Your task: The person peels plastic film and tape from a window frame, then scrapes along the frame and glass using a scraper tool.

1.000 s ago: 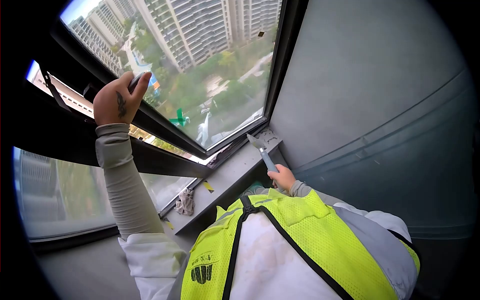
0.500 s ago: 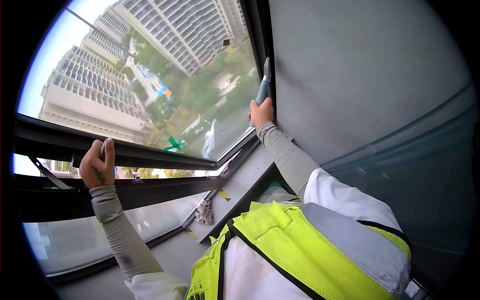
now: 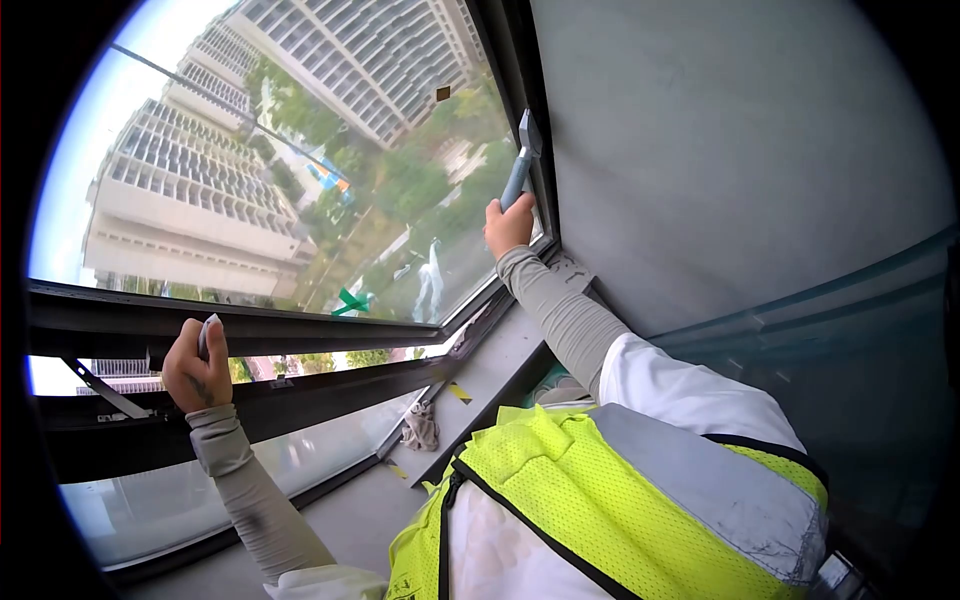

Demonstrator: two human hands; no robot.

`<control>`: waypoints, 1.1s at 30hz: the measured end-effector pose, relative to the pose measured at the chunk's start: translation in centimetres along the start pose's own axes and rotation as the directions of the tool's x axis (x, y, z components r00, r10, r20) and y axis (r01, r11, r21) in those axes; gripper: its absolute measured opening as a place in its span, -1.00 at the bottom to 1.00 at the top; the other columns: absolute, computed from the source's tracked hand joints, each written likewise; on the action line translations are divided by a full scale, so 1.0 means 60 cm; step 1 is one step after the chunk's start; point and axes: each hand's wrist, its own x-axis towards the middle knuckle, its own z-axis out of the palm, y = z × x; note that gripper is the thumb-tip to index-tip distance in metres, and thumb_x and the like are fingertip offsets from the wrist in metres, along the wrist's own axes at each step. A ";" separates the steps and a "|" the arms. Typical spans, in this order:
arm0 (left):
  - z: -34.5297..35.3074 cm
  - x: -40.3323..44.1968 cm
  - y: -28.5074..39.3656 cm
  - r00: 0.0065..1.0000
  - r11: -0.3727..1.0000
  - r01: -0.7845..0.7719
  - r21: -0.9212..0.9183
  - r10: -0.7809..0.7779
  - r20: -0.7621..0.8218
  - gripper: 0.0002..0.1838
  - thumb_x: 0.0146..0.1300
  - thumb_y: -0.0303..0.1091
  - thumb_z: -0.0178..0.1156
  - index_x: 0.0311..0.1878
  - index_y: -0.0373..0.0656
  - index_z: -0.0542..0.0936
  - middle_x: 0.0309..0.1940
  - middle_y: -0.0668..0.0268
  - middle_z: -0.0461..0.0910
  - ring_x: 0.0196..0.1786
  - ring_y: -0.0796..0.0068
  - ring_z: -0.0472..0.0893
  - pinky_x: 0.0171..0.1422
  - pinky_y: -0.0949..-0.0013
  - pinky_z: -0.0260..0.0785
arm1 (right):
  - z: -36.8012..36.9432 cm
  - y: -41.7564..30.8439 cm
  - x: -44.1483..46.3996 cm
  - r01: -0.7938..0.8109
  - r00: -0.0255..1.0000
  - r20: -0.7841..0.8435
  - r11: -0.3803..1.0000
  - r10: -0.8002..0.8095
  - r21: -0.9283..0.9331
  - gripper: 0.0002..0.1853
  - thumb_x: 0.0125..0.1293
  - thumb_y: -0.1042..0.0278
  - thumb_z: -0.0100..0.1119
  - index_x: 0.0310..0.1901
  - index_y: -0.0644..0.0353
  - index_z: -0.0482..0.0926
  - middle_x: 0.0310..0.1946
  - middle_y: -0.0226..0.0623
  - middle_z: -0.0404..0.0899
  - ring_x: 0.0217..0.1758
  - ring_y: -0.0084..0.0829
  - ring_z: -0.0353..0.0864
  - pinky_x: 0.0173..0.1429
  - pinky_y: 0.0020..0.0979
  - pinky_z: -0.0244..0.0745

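Note:
My right hand (image 3: 511, 222) is closed around the blue-grey handle of a scraper (image 3: 516, 180). Its metal blade points up, close to the dark right-hand upright of the window frame (image 3: 508, 55). On the left, my left hand (image 3: 194, 372) is a fist just in front of the tilted-out window's bottom rail (image 3: 270, 326). From that fist pokes the tip of a small grey-white object (image 3: 209, 330), whose kind I cannot make out. Green tape (image 3: 352, 302) and a whitish smear (image 3: 430, 282) mark the lower part of the window glass (image 3: 400, 200).
A metal stay arm (image 3: 105, 390) spans the gap below the sash. A crumpled rag (image 3: 421, 427) lies on the grey sill near yellow-and-black tape (image 3: 460, 392). To the right stands a grey wall panel (image 3: 720, 150). High-rise buildings show outside, far below.
My right hand and the scraper have shifted slightly left, and the blade has turned to show more of its face. My left hand and the window rail sit lower in view.

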 end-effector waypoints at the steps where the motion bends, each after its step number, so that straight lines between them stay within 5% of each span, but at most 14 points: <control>1: 0.000 0.000 0.001 1.000 1.000 -0.003 -0.001 0.003 0.002 -0.54 0.22 -0.10 0.09 -0.64 -0.21 0.22 -0.77 0.27 0.10 -0.70 0.44 0.11 -0.60 0.38 -0.04 | 0.001 0.001 0.001 0.008 1.000 0.005 1.000 -0.008 0.004 -0.64 0.14 0.40 0.08 -0.15 0.44 0.20 -0.31 0.22 0.47 -0.25 0.09 0.54 -0.17 -0.12 0.45; 12: -0.004 0.001 0.005 1.000 0.999 -0.005 -0.031 0.006 0.018 -0.53 0.22 -0.07 0.08 -0.63 -0.21 0.22 -0.76 0.25 0.12 -0.70 0.42 0.12 -0.60 0.38 -0.01 | 0.026 -0.017 0.000 -0.056 0.998 -0.023 0.998 0.057 0.033 -0.67 0.14 0.41 0.05 -0.21 0.45 0.19 -0.34 0.23 0.47 -0.27 0.08 0.55 -0.19 -0.13 0.46; 14: -0.004 0.001 0.006 1.000 1.000 -0.007 -0.012 0.007 0.013 -0.52 0.22 -0.07 0.08 -0.63 -0.21 0.23 -0.76 0.25 0.12 -0.70 0.42 0.12 -0.60 0.38 -0.01 | 0.042 0.004 0.006 0.074 0.992 -0.100 0.997 -0.073 0.001 -0.72 0.18 0.44 -0.01 -0.22 0.36 0.12 -0.59 -0.14 0.42 -0.74 -0.37 0.46 -0.72 -0.36 0.35; 18: -0.001 0.000 0.002 1.000 1.000 -0.021 -0.002 0.021 -0.003 -0.52 0.22 -0.07 0.08 -0.63 -0.21 0.24 -0.77 0.25 0.12 -0.71 0.42 0.13 -0.60 0.38 0.01 | 0.037 -0.013 0.002 0.047 0.996 -0.077 0.999 -0.047 -0.004 -0.72 0.19 0.44 -0.02 -0.21 0.37 0.12 -0.57 -0.13 0.42 -0.73 -0.37 0.46 -0.70 -0.35 0.37; 20: -0.001 -0.001 0.001 1.000 1.000 -0.015 0.007 0.015 0.000 -0.53 0.22 -0.07 0.08 -0.63 -0.21 0.23 -0.77 0.25 0.12 -0.71 0.42 0.13 -0.60 0.38 0.01 | 0.039 -0.033 -0.008 -0.088 0.996 -0.015 0.992 0.090 0.088 -0.67 0.15 0.41 0.03 -0.20 0.46 0.18 -0.31 0.23 0.46 -0.27 0.06 0.56 -0.20 -0.15 0.49; 27: -0.002 0.000 0.002 1.000 1.000 0.005 -0.010 -0.005 0.016 -0.53 0.20 -0.08 0.10 -0.64 -0.22 0.23 -0.77 0.23 0.13 -0.70 0.37 0.16 -0.59 0.35 0.03 | 0.039 -0.042 -0.003 -0.121 0.993 0.009 0.990 0.121 0.075 -0.67 0.15 0.40 0.03 -0.19 0.46 0.18 -0.29 0.23 0.46 -0.25 0.06 0.56 -0.18 -0.15 0.49; 29: -0.001 0.001 0.000 1.000 1.000 0.003 -0.007 -0.003 0.008 -0.53 0.20 -0.08 0.10 -0.64 -0.22 0.24 -0.77 0.22 0.13 -0.70 0.36 0.16 -0.59 0.35 0.03 | 0.057 -0.017 0.004 -0.033 0.996 -0.082 0.998 0.038 0.061 -0.74 0.19 0.46 -0.05 -0.23 0.37 0.11 -0.55 -0.12 0.41 -0.71 -0.39 0.46 -0.68 -0.35 0.38; 33: 0.000 0.000 -0.002 1.000 1.000 0.003 -0.005 -0.003 0.014 -0.53 0.20 -0.08 0.10 -0.64 -0.21 0.25 -0.77 0.21 0.14 -0.70 0.31 0.17 -0.58 0.33 0.05 | 0.045 -0.028 0.005 -0.069 0.997 -0.039 0.992 0.073 0.105 -0.74 0.18 0.48 -0.05 -0.21 0.37 0.11 -0.54 -0.13 0.40 -0.71 -0.40 0.45 -0.69 -0.35 0.38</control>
